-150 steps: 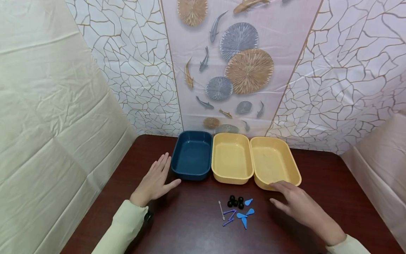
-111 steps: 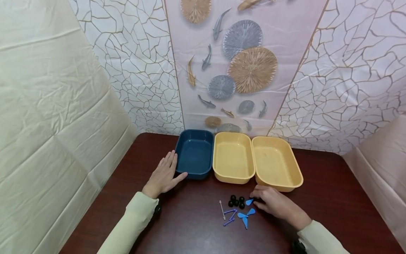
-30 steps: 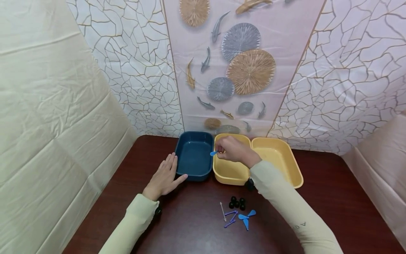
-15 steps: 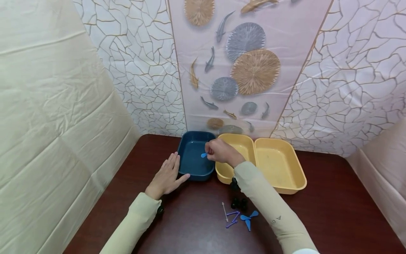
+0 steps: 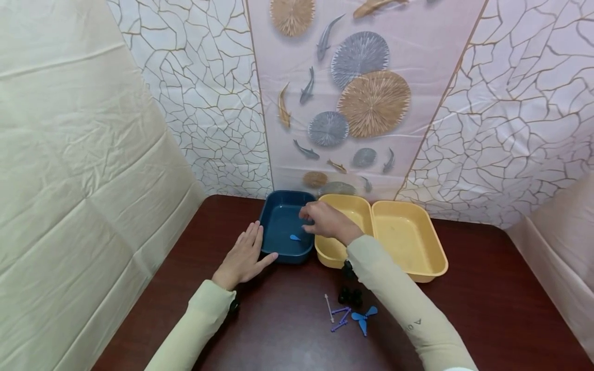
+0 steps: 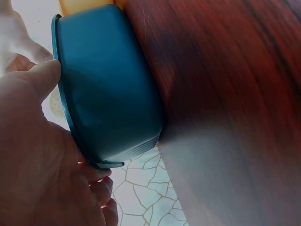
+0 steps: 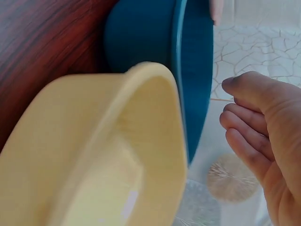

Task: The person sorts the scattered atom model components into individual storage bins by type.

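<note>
A small blue paddle-shaped piece [image 5: 294, 237] lies in the dark blue bin [image 5: 277, 219]. Over that bin's right side hovers my right hand [image 5: 325, 220], its thumb and fingertips parted and holding nothing; the right wrist view shows the gap between thumb and fingers. My left hand [image 5: 241, 259] rests against the bin's left side, fingers straight, thumb at the near corner. In the left wrist view the thumb touches the bin's rim [image 6: 63, 89]. Three more blue paddle-shaped pieces [image 5: 363, 325] lie together on the dark wooden table [image 5: 287, 319].
Two yellow bins, a middle one [image 5: 331, 252] and a right one [image 5: 406, 242], stand beside the blue bin. Nearer on the table lie purple rods [image 5: 341, 310], a whitish rod [image 5: 329, 308] and several black balls [image 5: 344, 296], partly hidden by the right forearm.
My right hand picked up one blue piece from the table, carried it left over the middle yellow bin and let it go in the blue bin. My left hand shifted slightly right against the bin.
</note>
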`<state>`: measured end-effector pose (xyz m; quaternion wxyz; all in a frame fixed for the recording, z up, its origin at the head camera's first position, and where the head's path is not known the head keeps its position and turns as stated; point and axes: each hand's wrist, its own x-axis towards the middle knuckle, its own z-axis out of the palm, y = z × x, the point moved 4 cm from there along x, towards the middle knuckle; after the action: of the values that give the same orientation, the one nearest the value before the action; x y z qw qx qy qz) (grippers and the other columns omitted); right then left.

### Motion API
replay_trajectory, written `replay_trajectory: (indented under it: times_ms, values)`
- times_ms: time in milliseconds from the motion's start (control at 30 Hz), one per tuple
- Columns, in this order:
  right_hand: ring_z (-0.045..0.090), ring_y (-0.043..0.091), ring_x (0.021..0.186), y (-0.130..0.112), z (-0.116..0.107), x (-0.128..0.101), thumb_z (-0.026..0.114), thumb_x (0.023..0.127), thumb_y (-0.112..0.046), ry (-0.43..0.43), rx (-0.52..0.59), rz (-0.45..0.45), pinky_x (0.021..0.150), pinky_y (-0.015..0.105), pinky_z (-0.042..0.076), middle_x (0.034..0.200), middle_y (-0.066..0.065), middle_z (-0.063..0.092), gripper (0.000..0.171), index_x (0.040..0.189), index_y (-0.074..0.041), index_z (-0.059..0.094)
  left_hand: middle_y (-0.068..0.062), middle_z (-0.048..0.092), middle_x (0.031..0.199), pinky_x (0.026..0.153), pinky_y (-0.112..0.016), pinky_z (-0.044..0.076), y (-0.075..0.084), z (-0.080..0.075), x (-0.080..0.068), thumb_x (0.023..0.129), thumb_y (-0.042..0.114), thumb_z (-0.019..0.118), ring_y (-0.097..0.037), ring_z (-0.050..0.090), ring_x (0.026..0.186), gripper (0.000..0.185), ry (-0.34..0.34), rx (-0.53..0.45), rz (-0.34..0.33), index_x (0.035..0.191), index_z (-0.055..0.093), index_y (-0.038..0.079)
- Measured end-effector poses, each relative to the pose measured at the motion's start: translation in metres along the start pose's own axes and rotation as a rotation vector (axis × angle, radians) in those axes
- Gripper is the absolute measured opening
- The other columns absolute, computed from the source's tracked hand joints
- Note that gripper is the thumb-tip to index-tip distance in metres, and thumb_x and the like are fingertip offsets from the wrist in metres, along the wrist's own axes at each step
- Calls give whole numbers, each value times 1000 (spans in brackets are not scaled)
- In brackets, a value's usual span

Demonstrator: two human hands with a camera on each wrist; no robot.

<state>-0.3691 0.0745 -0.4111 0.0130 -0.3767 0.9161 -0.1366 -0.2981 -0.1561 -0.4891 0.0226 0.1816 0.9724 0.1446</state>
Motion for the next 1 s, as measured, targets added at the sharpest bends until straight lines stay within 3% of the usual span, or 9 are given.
replay_trajectory:
  times_ms: [433,733,1000]
  values:
    - [74,28,104,-15,-42,-63,77,95,-10,46,-54,-119,89,41,63,115,14,75,25,118,-1,76,-22,9,178,134,-58,15,1,0,-1,106,59,49,-42,8,166,95,10,-10,9,167,14,-5]
    - [74,26,105,-19,-61,-116,80,94,-13,15,-110,-83,86,39,64,117,12,76,28,120,-3,76,-22,8,178,134,-58,15,0,1,-2,106,59,48,-42,9,166,95,11,2,14,167,13,-5]
    - [75,21,98,-23,-64,-161,82,90,-8,6,-145,-106,81,35,63,111,7,76,27,115,-5,77,-22,7,178,134,-58,14,1,0,-1,106,59,48,-42,7,166,95,7,-6,15,167,12,-5]
